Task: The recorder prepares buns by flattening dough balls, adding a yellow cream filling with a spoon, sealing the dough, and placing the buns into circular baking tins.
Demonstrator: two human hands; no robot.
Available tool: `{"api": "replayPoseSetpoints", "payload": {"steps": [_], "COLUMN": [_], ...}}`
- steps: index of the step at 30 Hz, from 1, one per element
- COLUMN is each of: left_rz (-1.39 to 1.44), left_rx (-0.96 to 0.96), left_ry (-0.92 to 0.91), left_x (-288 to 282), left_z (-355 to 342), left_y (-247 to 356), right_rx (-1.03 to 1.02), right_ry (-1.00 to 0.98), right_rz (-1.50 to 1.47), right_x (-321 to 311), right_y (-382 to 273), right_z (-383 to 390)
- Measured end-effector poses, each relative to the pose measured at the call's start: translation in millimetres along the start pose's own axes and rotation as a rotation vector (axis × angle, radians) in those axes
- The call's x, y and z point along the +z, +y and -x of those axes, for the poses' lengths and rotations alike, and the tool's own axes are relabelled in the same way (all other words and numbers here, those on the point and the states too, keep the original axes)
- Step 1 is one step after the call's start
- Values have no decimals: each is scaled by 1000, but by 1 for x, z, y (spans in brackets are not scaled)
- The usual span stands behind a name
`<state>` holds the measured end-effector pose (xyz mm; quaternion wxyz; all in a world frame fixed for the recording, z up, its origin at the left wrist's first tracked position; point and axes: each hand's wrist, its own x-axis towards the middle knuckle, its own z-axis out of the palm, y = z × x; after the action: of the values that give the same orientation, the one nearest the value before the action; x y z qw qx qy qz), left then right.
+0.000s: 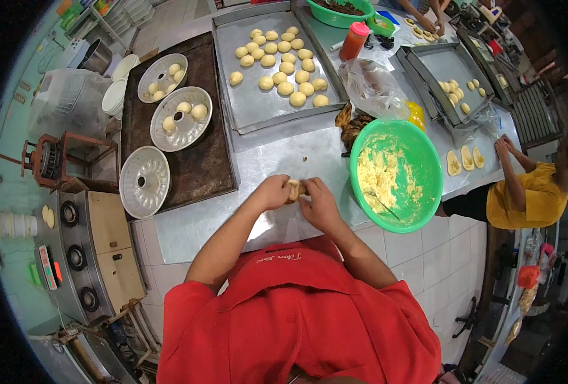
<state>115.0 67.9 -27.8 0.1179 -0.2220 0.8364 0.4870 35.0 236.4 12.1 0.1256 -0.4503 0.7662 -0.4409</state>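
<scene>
My left hand (272, 193) and my right hand (320, 206) meet over the near part of the metal table. Between them is a small piece of dough (293, 190), pinched in the fingers of both hands; the fingers partly cover it. To the right of my right hand stands a green bowl (432, 168) with a crumbly yellow filling (378, 171) and a spoon (386, 206) in it. Beyond my hands, many round dough balls (286, 68) lie in a large metal tray (245, 110).
At left, a dark baking sheet (208, 153) carries fluted ring pans, two with dough balls; an empty ring pan (144, 182) overlaps its near edge. Banana peels (354, 131), a plastic bag (373, 89) and a red bottle (355, 41) lie behind the bowl. A yellow-shirted person (527, 198) handles dough pieces at right.
</scene>
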Motion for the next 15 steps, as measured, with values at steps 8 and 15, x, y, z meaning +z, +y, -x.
{"api": "replayPoseSetpoints", "payload": {"steps": [8, 15], "left_rz": [207, -186], "left_rx": [-173, 117], "left_ry": [-15, 493], "left_x": [-7, 18], "left_z": [22, 34], "left_y": [46, 37], "right_rx": [-71, -20], "right_ry": [-50, -1], "right_rz": [81, 15], "right_x": [-4, 8], "right_y": [14, 23], "right_z": [-6, -11]}}
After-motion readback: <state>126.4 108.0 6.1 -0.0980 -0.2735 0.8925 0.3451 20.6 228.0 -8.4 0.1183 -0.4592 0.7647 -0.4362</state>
